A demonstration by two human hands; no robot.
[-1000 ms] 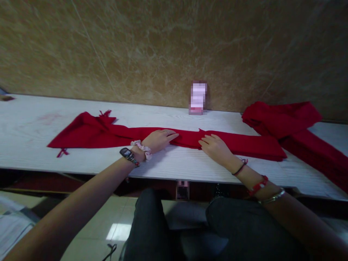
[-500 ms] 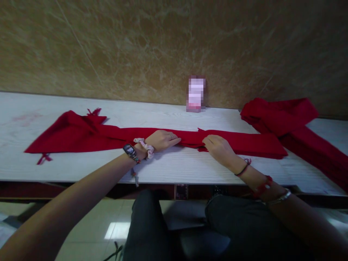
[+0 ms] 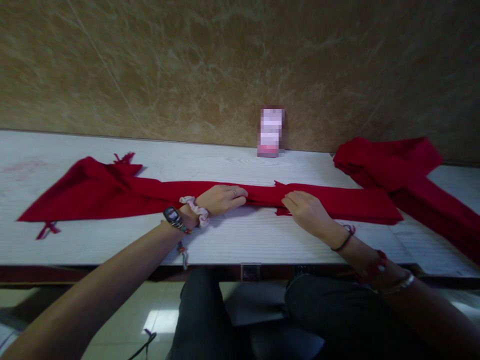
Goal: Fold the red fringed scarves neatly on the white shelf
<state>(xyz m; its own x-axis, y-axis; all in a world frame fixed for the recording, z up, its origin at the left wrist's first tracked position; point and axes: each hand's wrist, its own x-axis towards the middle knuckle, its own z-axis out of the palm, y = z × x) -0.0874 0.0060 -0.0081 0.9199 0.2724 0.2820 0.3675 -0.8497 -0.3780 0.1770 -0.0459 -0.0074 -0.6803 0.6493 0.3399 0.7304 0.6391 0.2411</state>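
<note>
A long red scarf (image 3: 123, 197) with tassels lies folded into a narrow strip across the white table. My left hand (image 3: 224, 199) wears a ring, and its fingers close over the middle of the strip. A little to its right, my right hand (image 3: 305, 210) pinches the strip's near edge beside a short fringe. Between the two hands the cloth is creased lengthwise. Toward the left end the scarf fans out wider, with a tassel at each side. The fingertips of both hands are partly hidden in the fabric.
A second bunched red cloth (image 3: 390, 165) lies at the right, trailing over the near right of the table (image 3: 225, 245). A blurred pink-and-white phone-like object (image 3: 270, 132) leans against the brown marbled wall (image 3: 168, 75). The table's front edge runs just above my knees.
The left fingers are more curled on the scarf now. The right hand keeps its pinch. The scarf's left end appears slightly farther left, while the whole view has shifted a little.
</note>
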